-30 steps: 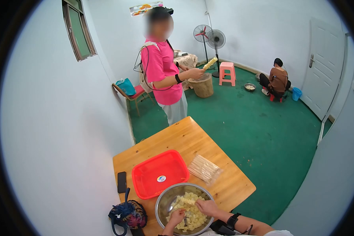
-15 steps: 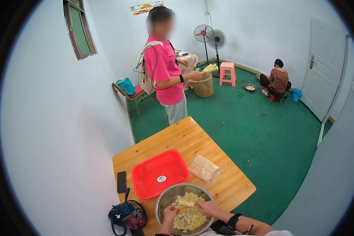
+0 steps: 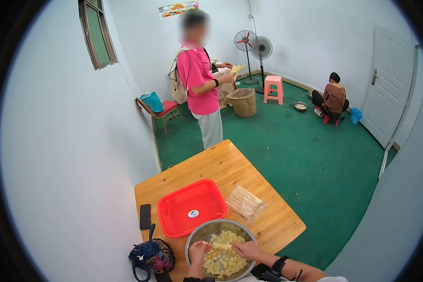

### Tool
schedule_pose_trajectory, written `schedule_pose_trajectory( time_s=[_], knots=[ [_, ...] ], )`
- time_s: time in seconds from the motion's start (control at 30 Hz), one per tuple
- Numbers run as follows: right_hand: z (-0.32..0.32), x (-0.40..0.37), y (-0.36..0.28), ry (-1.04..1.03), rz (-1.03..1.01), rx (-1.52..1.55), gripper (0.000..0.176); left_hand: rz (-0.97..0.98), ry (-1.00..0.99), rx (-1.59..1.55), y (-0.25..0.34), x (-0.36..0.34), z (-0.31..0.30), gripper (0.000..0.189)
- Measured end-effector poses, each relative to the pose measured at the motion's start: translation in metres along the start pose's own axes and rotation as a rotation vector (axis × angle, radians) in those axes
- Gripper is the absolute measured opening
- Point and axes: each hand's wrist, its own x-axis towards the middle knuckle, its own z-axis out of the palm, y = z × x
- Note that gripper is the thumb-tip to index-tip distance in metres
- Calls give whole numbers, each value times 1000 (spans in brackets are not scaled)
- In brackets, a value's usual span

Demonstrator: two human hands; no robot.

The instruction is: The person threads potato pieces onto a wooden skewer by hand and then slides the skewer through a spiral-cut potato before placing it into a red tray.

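Over a steel bowl point(image 3: 191, 236) of pale yellow cut pieces point(image 3: 223, 267), which look like potato, my two hands hold a skewer point(image 3: 222, 246) with a row of the same pieces threaded on it. My left hand point(image 3: 198, 252) is closed at the skewer's left end, where bare stick shows. Closed at the right end of the row is my right hand point(image 3: 247, 250); its fingertips hide whether they grip the stick or the last piece.
Beyond the bowl lie a red basin point(image 3: 175, 230) and a plastic pack of sticks point(image 3: 245, 203). A phone point(image 3: 145, 216) and patterned bag point(image 3: 156, 256) are at left. One person point(image 3: 199, 84) stands past the table; another point(image 3: 334, 97) sits by the door.
My left hand has moved slightly up and left, and more of the skewer shows between my hands. The standing person has drawn their skewer back from above the bucket-like container.
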Motion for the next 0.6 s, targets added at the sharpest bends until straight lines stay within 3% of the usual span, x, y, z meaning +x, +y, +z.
schedule_pose_trajectory(
  time_s=[0.6],
  knots=[
    [0, -1, 1, 0, -29, 5, 18, -3, -8, -10, 3, -7, 1, 22]
  ],
)
